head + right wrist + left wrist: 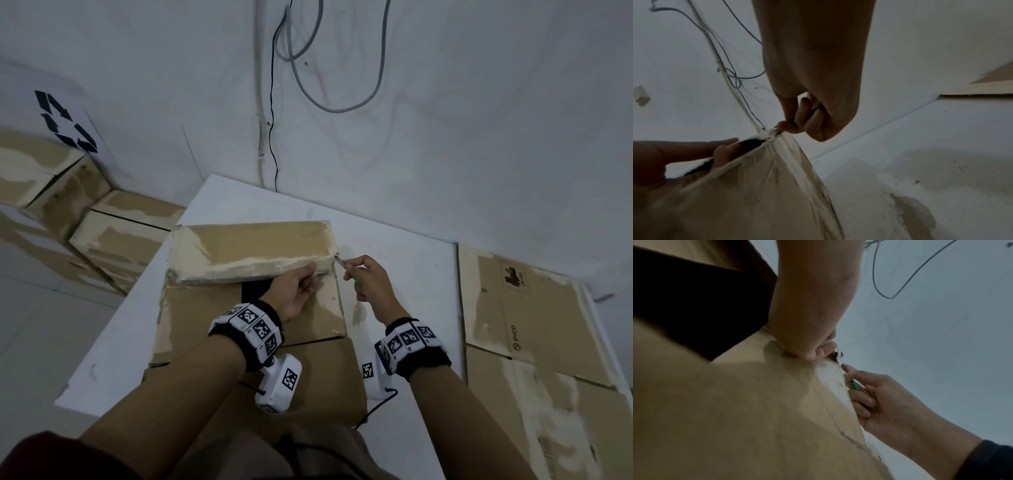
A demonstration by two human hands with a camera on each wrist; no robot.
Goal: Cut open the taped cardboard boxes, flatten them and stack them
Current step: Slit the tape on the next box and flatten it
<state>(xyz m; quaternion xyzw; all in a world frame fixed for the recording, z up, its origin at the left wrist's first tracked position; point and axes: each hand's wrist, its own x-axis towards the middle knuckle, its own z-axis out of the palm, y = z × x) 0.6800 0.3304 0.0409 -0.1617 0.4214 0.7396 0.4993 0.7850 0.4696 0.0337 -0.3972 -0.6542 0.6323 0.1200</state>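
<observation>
A brown cardboard box (246, 245) with pale tape along its seams lies on the white table (404, 246). Its far flap is lifted a little, leaving a dark gap (255, 289) over the near flap (198, 315). My left hand (317, 271) pinches the lifted flap's edge near the right corner, fingertips (725, 151) tucked into the gap. My right hand (352, 270) grips a green-handled knife (855, 384). Its blade (340, 261) touches the taped right corner of the box (774, 131). Most of the handle is hidden in the fist.
Flattened cardboard sheets (534, 325) are stacked at the table's right. Several taped boxes (113, 236) are piled low at the left, below a recycling sign (65, 121). Cables (274, 137) hang on the wall behind. More cardboard (325, 377) lies under my wrists.
</observation>
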